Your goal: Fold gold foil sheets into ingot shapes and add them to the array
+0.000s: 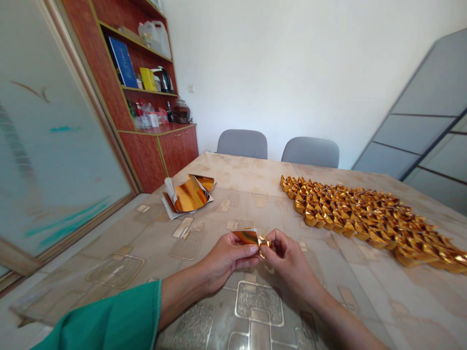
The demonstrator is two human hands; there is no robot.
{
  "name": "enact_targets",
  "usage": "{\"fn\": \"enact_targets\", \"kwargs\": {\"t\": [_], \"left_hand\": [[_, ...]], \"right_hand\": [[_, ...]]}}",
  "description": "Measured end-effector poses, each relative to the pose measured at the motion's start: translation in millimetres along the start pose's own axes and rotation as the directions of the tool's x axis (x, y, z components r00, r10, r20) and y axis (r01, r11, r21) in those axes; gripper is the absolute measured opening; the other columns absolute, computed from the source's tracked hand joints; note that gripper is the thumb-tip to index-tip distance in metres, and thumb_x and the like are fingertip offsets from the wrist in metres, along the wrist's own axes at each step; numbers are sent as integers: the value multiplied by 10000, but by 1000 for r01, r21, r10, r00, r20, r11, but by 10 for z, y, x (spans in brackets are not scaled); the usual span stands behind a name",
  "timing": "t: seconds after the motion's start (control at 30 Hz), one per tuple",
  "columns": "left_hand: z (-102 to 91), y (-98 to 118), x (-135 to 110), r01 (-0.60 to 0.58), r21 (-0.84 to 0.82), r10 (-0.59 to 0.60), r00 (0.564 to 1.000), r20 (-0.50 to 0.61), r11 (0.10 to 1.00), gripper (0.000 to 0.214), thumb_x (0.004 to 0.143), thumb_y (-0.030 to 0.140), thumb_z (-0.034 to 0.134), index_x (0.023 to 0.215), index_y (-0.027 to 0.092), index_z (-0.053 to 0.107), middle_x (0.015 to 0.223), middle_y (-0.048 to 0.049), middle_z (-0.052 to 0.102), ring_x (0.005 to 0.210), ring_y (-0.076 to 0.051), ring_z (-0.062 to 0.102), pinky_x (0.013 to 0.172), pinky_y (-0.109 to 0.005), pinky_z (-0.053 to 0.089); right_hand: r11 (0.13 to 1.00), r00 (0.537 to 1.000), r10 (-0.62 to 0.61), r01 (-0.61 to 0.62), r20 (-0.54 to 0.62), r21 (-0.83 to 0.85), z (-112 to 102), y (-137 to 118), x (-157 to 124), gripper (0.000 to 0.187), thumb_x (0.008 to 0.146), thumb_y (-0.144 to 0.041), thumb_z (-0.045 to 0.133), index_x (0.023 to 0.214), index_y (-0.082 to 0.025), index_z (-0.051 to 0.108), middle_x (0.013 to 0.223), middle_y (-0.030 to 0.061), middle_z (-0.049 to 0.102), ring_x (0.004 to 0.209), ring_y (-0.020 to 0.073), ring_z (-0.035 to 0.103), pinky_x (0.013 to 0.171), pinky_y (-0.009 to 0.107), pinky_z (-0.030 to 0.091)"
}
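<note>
Both my hands meet over the middle of the table and pinch one small piece of gold foil paper [251, 236]. My left hand [226, 257] grips its left side with thumb and fingers closed. My right hand [288, 260] pinches the crumpled right end of the same piece. A loose stack of gold foil sheets [189, 194] lies to the left on the table, beyond my left hand. A large spread of several folded gold paper ingots [365, 216] covers the table to the right.
The table [255, 301] has a glossy patterned cover. Two grey chairs [242, 144] stand at its far side. A red wooden cabinet [156, 150] with shelves of bottles and boxes stands at the back left. A frosted glass panel [54, 146] runs along the left.
</note>
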State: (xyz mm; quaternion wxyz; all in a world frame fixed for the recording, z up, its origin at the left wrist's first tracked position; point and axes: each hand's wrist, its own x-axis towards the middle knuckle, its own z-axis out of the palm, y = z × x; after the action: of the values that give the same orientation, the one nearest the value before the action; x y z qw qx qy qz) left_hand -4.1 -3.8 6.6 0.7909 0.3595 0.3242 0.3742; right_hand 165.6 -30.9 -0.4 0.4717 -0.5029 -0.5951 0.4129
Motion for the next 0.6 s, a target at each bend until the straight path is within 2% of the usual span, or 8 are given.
{"fn": "enact_targets", "kwargs": {"t": [0.13,0.33,0.5,0.6], "left_hand": [[5,-17,-1,-4,27,4,1000,-24,1000,354,601,221,899,896,115,735,901,-60,720,743,-110,655,724,-228,534],[-5,-11,-1,21,17,-20,999,-25,1000,315,602,205,887,862,133,724,868,-36,715,724,-107,655,728,-244,545],[-3,-2,3,11,1,-11,999,-49,1000,305,608,213,863,861,144,708,853,-26,712,710,-107,652,679,-225,537],[-4,-3,9,-11,2,12,998,-56,1000,310,612,222,866,866,142,709,858,-26,712,707,-101,648,674,-219,539]], "right_hand": [[996,999,-19,15,-41,-83,30,3,6,196,775,-327,633,685,-214,500,578,-55,449,538,118,383,496,241,295],[998,1000,21,-21,11,55,33,-3,5,265,772,-388,660,686,-226,469,589,-65,417,530,112,352,489,238,278],[968,986,88,-118,140,220,-17,-68,-4,363,801,-534,648,710,-207,519,625,-38,472,560,118,402,536,252,327],[968,984,103,-134,148,212,-30,-67,-4,389,802,-555,659,704,-196,547,621,-29,487,563,120,408,536,256,317]]}}
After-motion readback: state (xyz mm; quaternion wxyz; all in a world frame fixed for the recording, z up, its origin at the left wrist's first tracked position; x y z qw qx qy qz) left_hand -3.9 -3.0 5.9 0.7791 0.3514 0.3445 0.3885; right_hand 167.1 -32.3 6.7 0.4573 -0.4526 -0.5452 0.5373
